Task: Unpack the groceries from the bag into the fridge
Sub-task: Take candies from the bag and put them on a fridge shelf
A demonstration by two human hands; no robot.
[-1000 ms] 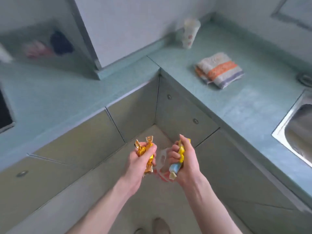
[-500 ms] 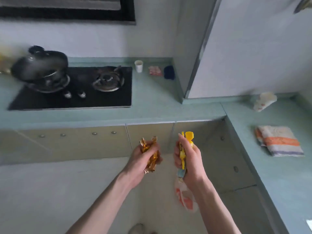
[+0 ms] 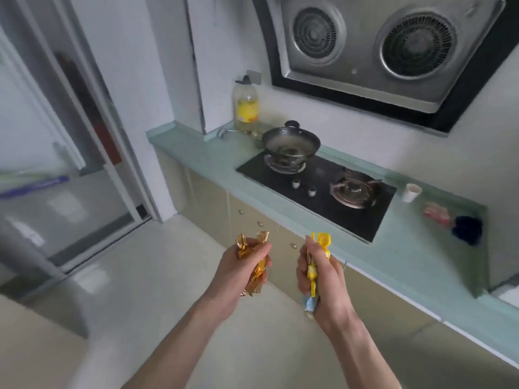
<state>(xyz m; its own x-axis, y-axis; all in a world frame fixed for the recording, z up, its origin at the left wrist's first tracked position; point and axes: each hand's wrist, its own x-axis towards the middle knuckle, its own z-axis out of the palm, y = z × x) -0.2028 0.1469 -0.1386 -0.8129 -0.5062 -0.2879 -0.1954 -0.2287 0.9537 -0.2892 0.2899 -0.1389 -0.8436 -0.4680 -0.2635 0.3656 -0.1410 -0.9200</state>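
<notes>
I see open floor left of the worktop edge; left grip clamps gold packets, right grip clamps yellow packets.

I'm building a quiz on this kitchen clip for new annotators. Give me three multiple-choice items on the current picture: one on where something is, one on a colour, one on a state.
1. Where does the wok sit?
A. on the stove's far burner
B. on the floor
C. on the counter beside the paper cup

2. What colour is the packet in the right hand?
A. green
B. mainly yellow
C. black

3. What is the state of the left hand?
A. open and empty
B. flat on the counter
C. closed around golden foil wrappers

Answers:
1 A: the wok rests on the burner nearer the oil bottle, on the black hob.
2 B: the wrapper above and below the fingers is yellow, with a pale blue lower end.
3 C: fingers curl around crinkled gold foil held over the floor.
</notes>
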